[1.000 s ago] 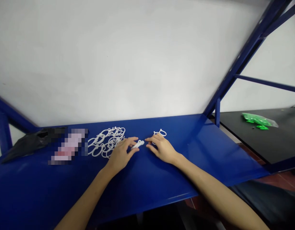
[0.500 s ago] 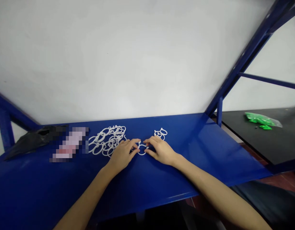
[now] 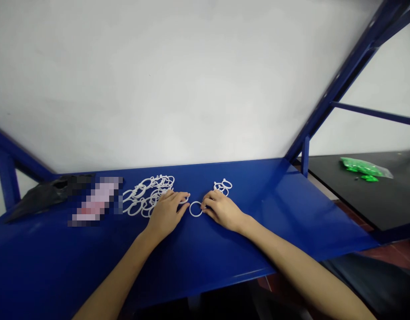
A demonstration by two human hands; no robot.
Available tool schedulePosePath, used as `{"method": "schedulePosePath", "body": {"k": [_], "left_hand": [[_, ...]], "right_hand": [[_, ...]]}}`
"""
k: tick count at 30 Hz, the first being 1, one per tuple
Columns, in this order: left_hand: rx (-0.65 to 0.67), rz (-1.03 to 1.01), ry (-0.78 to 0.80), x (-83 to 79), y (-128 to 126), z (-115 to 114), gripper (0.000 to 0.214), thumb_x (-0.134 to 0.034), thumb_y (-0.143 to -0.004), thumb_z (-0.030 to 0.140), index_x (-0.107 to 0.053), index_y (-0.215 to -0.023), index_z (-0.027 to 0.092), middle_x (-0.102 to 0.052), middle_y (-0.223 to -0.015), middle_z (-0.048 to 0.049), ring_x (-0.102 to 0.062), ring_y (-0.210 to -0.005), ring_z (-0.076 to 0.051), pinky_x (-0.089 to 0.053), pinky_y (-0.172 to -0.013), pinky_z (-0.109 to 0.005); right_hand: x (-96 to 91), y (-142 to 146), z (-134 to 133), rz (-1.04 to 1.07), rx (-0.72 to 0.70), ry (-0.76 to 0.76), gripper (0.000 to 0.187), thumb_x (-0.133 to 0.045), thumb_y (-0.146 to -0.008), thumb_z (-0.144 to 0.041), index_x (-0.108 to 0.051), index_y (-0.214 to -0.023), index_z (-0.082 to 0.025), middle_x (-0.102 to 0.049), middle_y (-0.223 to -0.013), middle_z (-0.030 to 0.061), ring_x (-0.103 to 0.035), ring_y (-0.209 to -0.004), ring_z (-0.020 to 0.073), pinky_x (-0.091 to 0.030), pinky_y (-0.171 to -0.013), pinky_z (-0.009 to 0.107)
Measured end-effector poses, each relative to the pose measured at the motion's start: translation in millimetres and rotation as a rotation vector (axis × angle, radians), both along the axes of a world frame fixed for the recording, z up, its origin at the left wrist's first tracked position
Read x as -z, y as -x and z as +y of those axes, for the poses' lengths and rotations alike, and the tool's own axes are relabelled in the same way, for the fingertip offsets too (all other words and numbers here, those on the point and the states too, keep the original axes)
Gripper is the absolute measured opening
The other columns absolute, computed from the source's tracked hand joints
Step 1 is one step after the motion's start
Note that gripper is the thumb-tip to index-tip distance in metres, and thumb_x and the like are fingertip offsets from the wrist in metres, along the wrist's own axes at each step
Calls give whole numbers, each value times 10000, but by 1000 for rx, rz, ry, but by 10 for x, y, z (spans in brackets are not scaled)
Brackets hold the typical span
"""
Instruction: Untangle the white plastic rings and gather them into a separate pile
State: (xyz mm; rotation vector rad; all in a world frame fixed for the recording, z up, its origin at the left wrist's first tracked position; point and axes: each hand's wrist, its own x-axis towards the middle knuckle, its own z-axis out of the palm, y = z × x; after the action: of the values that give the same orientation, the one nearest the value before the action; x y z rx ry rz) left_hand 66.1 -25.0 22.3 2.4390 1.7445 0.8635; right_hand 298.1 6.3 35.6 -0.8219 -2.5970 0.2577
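Observation:
My right hand (image 3: 221, 209) pinches the right edge of a white plastic curtain ring (image 3: 190, 210) just above the blue table. Another white curtain ring (image 3: 184, 201) shows between the thumb and fingers of my left hand (image 3: 168, 209), which are curled about it; most of that ring is hidden. Left of my left hand, and partly behind it, spreads a pile of white curtain rings (image 3: 135, 207) with small eyelets. Beyond the right hand's knuckles lies a small group of the same rings (image 3: 227, 185).
On the left of the blue table (image 3: 205, 253) lie a black plastic bag (image 3: 41, 198) and a blurred-out pink packet (image 3: 101, 195). A white wall rises behind. Blue frame bars (image 3: 338, 84) slant up at right, beside a black table (image 3: 351, 195) with a bag of green pieces (image 3: 361, 165).
My hands have moved slightly apart. The left has drawn back leftward with one ring, away from the ring that now stays in my right fingers.

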Motion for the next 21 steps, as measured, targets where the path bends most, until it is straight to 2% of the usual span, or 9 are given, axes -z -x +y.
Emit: {"method": "schedulePosePath", "body": {"k": [4,8,11,21], "left_hand": [[-14,24,-71,-39,-2,-25,225,-592,-921,390,-687,-1063,243,-690,-1098,-70,-573,-1088,-271,-446,-1006,-464],[117,36,-23,-29,-46,-67,373,-662,-865,469,-657,-1174,259,-671,-1178,-54,-553,-1157,-265,-421,-1052,-464],[164,52,-4,-9,-77,-77,384,-680,-855,446,-649,-1182,247,-679,-1182,-50,-562,-1158,-263,-408,-1072,-475],[147,-37,-86,-71,-95,-98,351,-642,-884,373,-626,-1210,244,-643,-1135,-58,-561,-1119,-252,-470,-1005,-439]], "right_hand": [[-9,5,13,-27,-27,-6,114,-537,-993,-194,-650,-985,-183,-655,-949,77,-578,-889,202,-490,-851,342],[-33,4,-1,18,-41,-17,125,-534,-998,-209,-631,-1075,-192,-662,-1016,77,-582,-931,206,-496,-869,345],[-59,3,-23,81,-49,-17,160,-522,-1003,-218,-608,-1135,-189,-664,-1064,88,-591,-963,211,-508,-891,362],[-70,-1,-66,224,-15,66,195,-518,-1002,-230,-591,-1182,-212,-685,-1131,84,-644,-1047,207,-531,-928,373]]}}
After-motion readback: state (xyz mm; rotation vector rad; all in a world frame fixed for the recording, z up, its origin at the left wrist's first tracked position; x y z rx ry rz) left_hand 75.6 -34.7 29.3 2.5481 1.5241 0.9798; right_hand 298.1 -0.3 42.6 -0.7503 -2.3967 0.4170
